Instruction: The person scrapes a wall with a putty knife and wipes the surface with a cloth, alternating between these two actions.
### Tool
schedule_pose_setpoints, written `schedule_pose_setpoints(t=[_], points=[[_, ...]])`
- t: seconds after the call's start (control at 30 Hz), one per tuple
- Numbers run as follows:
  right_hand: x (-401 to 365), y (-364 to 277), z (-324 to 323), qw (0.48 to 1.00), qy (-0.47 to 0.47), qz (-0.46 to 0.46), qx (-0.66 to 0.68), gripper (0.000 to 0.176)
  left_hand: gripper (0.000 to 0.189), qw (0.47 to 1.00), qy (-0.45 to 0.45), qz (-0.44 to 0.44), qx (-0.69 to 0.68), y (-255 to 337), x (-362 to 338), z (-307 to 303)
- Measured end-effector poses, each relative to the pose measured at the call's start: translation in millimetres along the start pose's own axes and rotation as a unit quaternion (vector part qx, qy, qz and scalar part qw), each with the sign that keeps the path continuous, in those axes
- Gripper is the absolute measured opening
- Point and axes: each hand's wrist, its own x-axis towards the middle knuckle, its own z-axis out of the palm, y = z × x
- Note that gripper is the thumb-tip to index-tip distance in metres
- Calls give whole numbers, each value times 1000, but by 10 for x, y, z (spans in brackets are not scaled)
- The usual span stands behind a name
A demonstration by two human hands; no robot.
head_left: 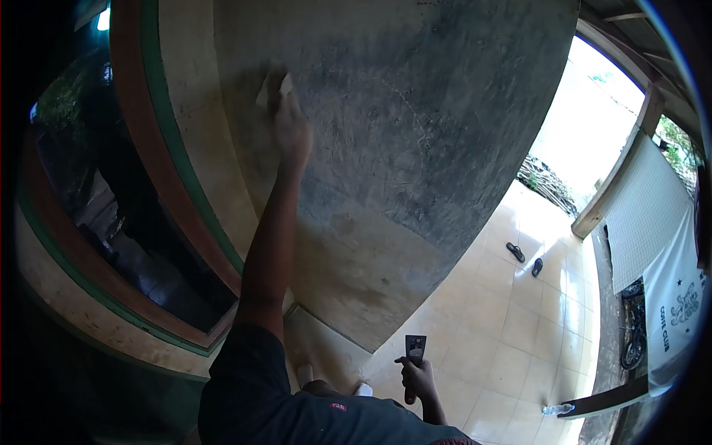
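Note:
My left hand (293, 130) reaches up to the wall (371, 126), its fingers closed on a pale folded sheet (286, 84) pressed against the surface. Motion blurs the hand, and whether the sheet is paper or cloth cannot be made out. Dark grey patches cover much of the wall, with a beige area lower down. Low on the right, my right hand (421, 380) is wrapped round the handle of a putty knife (415, 346). Its dark, wide blade points up, away from the wall.
A window (126, 200) with a brown and green frame is on the left. Sandals (515, 252) lie on the tiled floor (482, 326). At the right are a plastic bottle (558, 409), a hanging white banner (675, 311) and a parked motorcycle (633, 345).

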Motion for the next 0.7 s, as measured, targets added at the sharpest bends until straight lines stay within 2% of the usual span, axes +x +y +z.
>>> schedule_pose_setpoints(t=[0.07,0.1,0.13,0.17,0.2,0.23,0.27,0.3,0.33,0.37,0.43,0.47,0.5,0.53,0.6,0.63,0.7], points=[[-39,77,-48,1000,6,6,0,18,41,983,64,133,107,-466,-384,-80],[-28,78,-68,1000,7,4,-1,18,38,994,-2,43,99,-624,-760,-157],[-5,77,-77,1000,7,2,-2,19,35,997,-32,40,58,-629,-1160,-291],[-12,94,-74,1000,7,5,-2,20,33,990,-96,-65,81,-660,-1600,-467],[-18,92,-78,1000,6,7,0,20,33,980,-149,-121,46,-704,-2015,-657],[-9,63,-79,1000,3,-1,8,19,35,983,-120,-118,71,-974,-2492,-780],[15,29,-69,1000,0,-12,16,20,38,966,-127,-224,25,-1159,-2938,-947],[23,-7,-54,1000,0,-12,21,20,42,945,-149,-289,40,-1224,-3324,-1138],[16,-41,-43,1000,-5,-16,10,20,43,928,-118,-343,83,-1184,-3641,-1274],[37,-64,-37,1000,-11,-22,-1,20,41,861,-83,-493,-96,-1199,-3926,-1424],[146,2,-13,1000,-23,-18,3,21,37,831,-99,-536,-112,-739,-4148,-1612],[182,-3,33,999,-37,-23,1,21,35,746,-167,-581,-279,-853,-4385,-1796],[214,-11,85,998,-50,-26,0,21,35,630,-228,-603,-434,-838,-4421,-1908],[247,-23,152,997,-70,-34,22,21,35,629,-227,-606,-431,-798,-4521,-1888],[285,-162,332,992,-103,-46,60,21,39,691,-174,-673,-199,-184,-4332,-1618],[277,-279,444,992,-105,-63,35,21,39,691,-174,-674,-197,-123,-4299,-1605],[308,-454,645,987,-118,-73,85,20,42,677,-240,-658,-228,-58,-4262,-1612]])
